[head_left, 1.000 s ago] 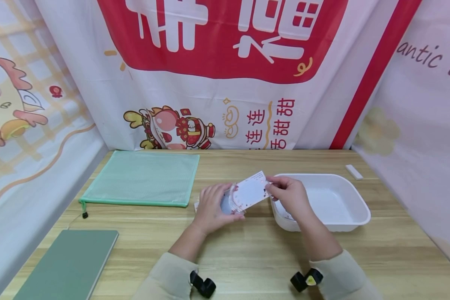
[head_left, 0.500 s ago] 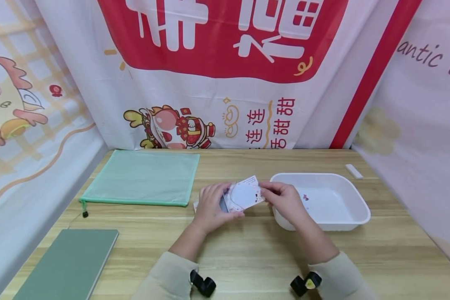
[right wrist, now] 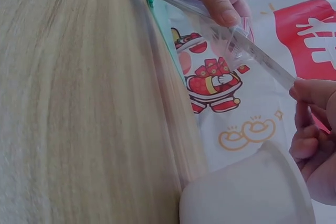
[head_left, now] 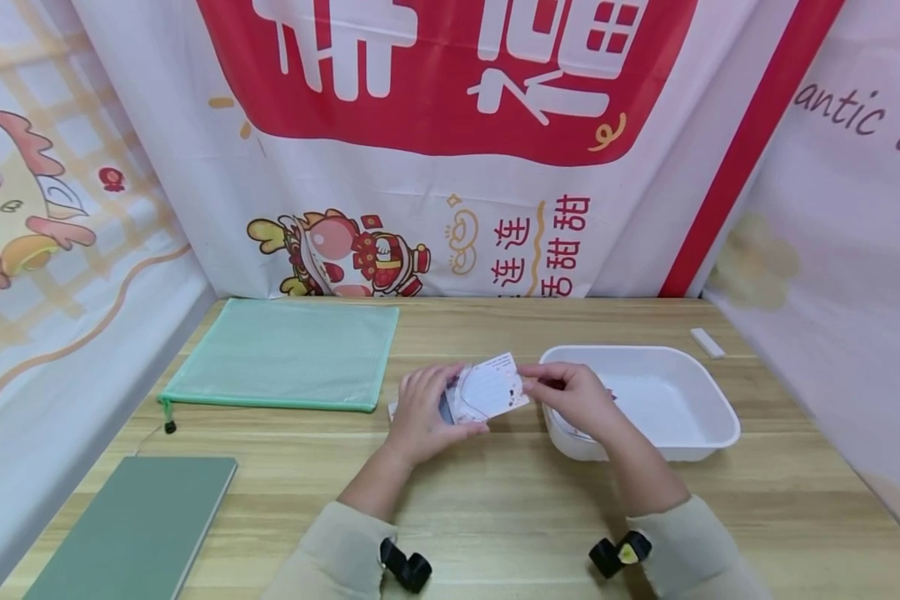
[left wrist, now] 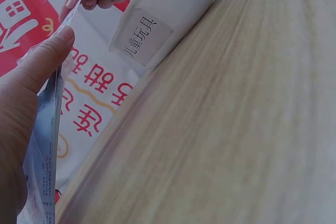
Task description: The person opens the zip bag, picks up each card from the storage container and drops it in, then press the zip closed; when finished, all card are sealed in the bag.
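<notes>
My left hand [head_left: 423, 421] grips a clear plastic bag [right wrist: 233, 48] just above the table, its thumb along one face. A white printed card [head_left: 491, 390] lies partly inside the bag's mouth and partly out to the right. My right hand [head_left: 579, 402] pinches the card's outer end between thumb and finger, over the left rim of the white bin. In the left wrist view, a dark flat packet [left wrist: 48, 129] with small print shows edge-on below the left thumb. How many cards the bag holds is hidden.
The white bin [head_left: 678, 404] has printed pieces at its left side and a paper label [left wrist: 142, 36] outside. A green mesh zip pouch [head_left: 292, 354] lies at the back left, a green notebook [head_left: 135, 525] at the front left. A small white bar [head_left: 708, 342] lies behind the bin.
My right hand has moved left with the card, which now sits deeper in the bag. Over the last half second little has moved. The left hand stays in place.
</notes>
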Demonstrator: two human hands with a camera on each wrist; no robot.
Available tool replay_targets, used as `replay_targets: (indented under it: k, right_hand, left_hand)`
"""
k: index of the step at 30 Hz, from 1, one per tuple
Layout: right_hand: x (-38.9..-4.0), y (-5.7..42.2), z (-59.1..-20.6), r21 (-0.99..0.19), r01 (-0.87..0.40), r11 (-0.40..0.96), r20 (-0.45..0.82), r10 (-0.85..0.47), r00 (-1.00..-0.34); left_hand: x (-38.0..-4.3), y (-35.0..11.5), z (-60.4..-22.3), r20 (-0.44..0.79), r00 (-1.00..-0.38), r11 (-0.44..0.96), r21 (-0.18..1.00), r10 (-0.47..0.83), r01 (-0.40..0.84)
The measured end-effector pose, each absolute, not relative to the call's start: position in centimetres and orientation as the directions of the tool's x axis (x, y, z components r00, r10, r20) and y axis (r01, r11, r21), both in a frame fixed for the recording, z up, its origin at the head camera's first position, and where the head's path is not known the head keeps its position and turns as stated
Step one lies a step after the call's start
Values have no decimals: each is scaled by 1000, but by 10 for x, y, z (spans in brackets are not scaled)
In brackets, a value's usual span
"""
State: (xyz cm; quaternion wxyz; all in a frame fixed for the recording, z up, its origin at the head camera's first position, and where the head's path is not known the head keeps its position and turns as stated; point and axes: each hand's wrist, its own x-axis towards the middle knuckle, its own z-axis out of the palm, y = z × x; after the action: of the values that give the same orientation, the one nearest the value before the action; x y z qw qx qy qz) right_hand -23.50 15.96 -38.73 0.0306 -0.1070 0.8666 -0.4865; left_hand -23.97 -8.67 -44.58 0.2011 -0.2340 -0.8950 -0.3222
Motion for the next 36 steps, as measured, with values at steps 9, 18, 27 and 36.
replay_targets:
  k: [9, 18, 27, 36]
  right_hand:
    - [-236, 144, -396, -844, -188, 502, 61, -258, -964]
    - [-237, 119, -400, -831, -214, 513, 64, -294, -954]
    - [-241, 105, -404, -795, -243, 556, 33, -360, -932]
    - [-239, 114, -392, -796, -204, 571, 21, -310, -950]
  left_hand:
    - [-239, -86, -445, 526, -803, 675, 487, 280, 554]
    - [-238, -86, -444, 506, -814, 675, 497, 283, 544]
    - [-239, -88, -446, 522, -795, 665, 479, 310, 573]
    - [-239, -88, -445, 512, -803, 669, 484, 305, 563]
